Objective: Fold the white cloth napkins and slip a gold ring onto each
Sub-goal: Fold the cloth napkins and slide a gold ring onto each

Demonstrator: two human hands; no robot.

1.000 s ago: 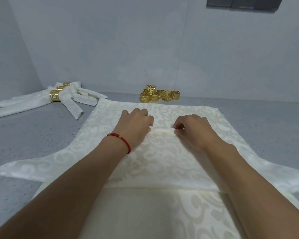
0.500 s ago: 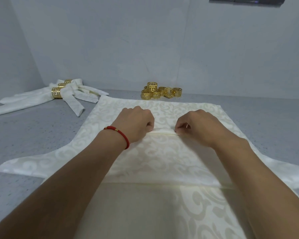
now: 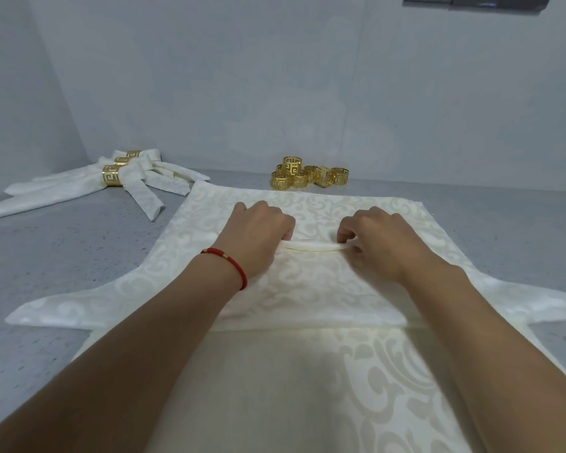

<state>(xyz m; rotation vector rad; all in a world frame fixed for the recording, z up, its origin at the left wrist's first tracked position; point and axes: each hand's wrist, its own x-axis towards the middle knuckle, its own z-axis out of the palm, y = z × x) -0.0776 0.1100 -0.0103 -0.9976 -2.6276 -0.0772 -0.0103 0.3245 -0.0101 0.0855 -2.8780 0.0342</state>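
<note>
Spread flat on the grey surface [image 3: 62,256]: white napkin [image 3: 307,289], a raised pleat [image 3: 312,246] mid-cloth pinched by left hand [image 3: 258,233] and right hand [image 3: 383,240], each grip curled tight on it. Behind: loose gold rings [image 3: 307,176]; far left, finished ringed napkins [image 3: 89,184]

The napkin [image 3: 307,289] is cream-white with a pale scroll damask pattern. The loose rings [image 3: 309,174] are gold with Greek-key cutouts. The bench [image 3: 62,250] is speckled grey. A wrist cord [image 3: 232,261] is red.
</note>
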